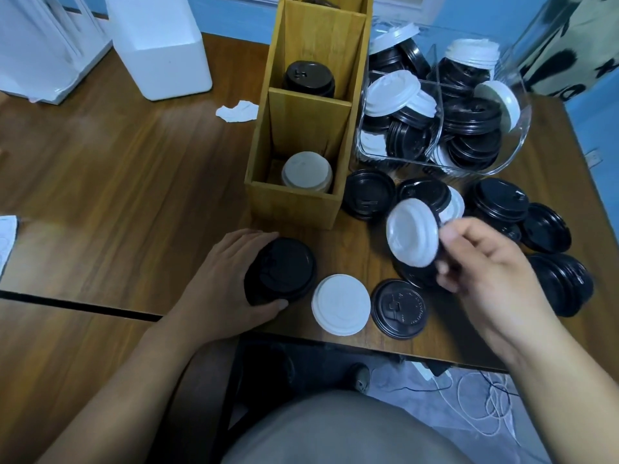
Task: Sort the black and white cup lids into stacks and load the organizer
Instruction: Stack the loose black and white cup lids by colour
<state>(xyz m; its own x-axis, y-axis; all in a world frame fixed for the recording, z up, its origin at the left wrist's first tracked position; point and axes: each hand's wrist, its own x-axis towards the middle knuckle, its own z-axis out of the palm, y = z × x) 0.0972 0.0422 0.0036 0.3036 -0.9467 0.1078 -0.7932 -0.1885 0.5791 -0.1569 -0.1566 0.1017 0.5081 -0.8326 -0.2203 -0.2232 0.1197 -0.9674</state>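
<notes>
My left hand [221, 283] grips a stack of black lids [281, 269] resting on the table in front of the wooden organizer [298, 202]. My right hand [485, 262] holds a white lid [412, 232] tilted up above the table, with a black lid behind it. A single white lid [341, 304] and a single black lid [400, 308] lie flat between my hands. The organizer's near compartment holds a white lid stack [306, 170]; the middle one holds a black stack [310, 78].
A clear plastic bin [516, 142] full of mixed lids lies to the right of the organizer. Loose black lids [502, 199] are scattered on the right. A white foam box [157, 45] stands at the back left. The table edge runs close below my hands.
</notes>
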